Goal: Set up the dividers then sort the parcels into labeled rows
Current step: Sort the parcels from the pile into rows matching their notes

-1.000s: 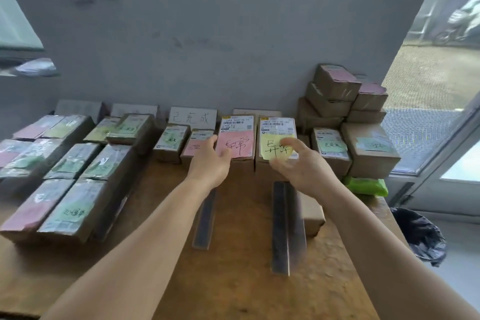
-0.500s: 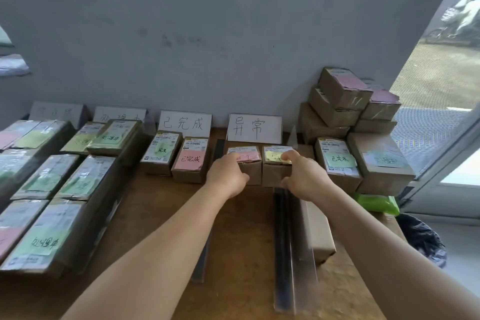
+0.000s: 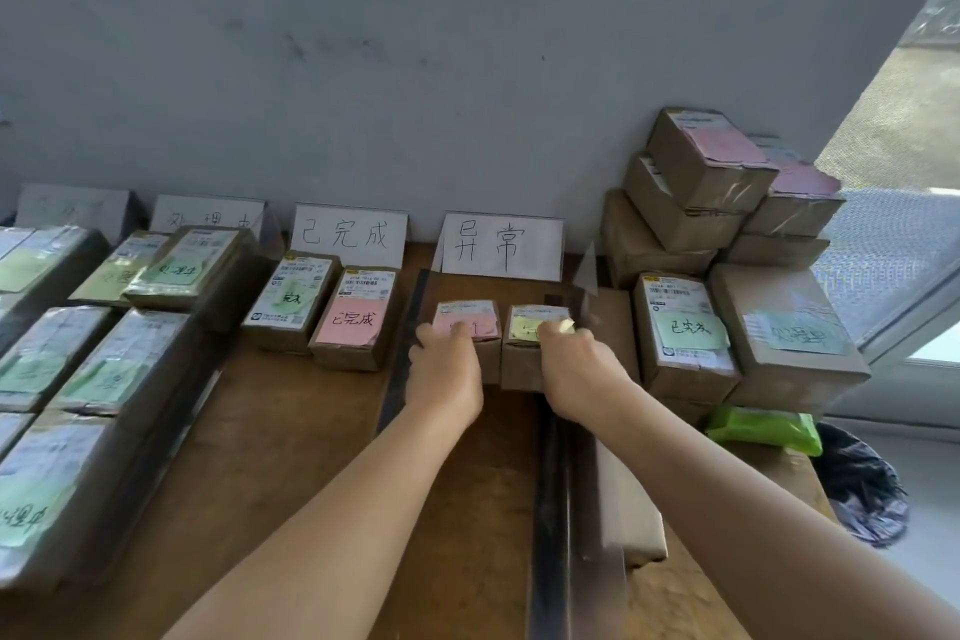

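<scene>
Left hand fingers curled over near top edge of pink-note parcel; right hand fingers curled on yellow-note parcel. Both parcels side by side on bench, between two dividers, before 异常 sign
</scene>
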Available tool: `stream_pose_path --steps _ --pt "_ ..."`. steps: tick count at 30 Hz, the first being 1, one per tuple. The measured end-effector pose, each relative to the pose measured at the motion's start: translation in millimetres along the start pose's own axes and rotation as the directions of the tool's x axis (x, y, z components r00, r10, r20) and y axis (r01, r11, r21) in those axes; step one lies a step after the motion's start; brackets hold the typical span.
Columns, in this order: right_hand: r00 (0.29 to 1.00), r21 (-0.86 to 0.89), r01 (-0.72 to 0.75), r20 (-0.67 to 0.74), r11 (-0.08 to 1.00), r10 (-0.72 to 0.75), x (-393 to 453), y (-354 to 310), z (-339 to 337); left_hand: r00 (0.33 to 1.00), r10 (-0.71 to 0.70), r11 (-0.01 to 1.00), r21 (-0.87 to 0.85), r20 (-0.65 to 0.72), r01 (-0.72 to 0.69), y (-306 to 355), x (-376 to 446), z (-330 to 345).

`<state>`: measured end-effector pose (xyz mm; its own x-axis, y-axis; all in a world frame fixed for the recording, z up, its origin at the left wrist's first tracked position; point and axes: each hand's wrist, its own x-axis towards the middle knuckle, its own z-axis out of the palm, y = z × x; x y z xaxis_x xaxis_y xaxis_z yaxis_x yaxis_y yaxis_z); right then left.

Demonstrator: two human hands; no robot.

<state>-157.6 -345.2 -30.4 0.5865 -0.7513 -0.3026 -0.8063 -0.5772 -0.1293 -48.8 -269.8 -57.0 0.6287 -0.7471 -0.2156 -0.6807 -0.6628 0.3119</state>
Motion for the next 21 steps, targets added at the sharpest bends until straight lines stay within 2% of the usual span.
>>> stream_pose_path --steps 6,8,11,15,21 --pt "0.999 -0.093 0.041 0.033 0.995 -0.038 10 -8 28 0.998 0.046 0.983 0.174 0.053 -0.054 -6 1 25" --pt "0.998 -0.137 0.058 0.000 0.989 -0.058 11 -8 33 0.995 0.099 0.960 0.260 0.030 -0.103 -9 4 34" --pt "0.983 -0.302 0.122 -0.096 0.946 -0.158 17 -3 38 0.974 0.225 0.907 0.371 -0.024 -0.200 -12 12 42" --pt "0.962 -0.416 0.193 -0.099 0.888 -0.256 29 1 46 0.964 0.266 0.899 0.365 -0.013 -0.243 -13 23 46" --pt "0.978 -0.287 0.185 -0.041 0.940 -0.205 41 -3 40 0.948 0.319 0.907 0.290 0.001 -0.306 -13 45 45"
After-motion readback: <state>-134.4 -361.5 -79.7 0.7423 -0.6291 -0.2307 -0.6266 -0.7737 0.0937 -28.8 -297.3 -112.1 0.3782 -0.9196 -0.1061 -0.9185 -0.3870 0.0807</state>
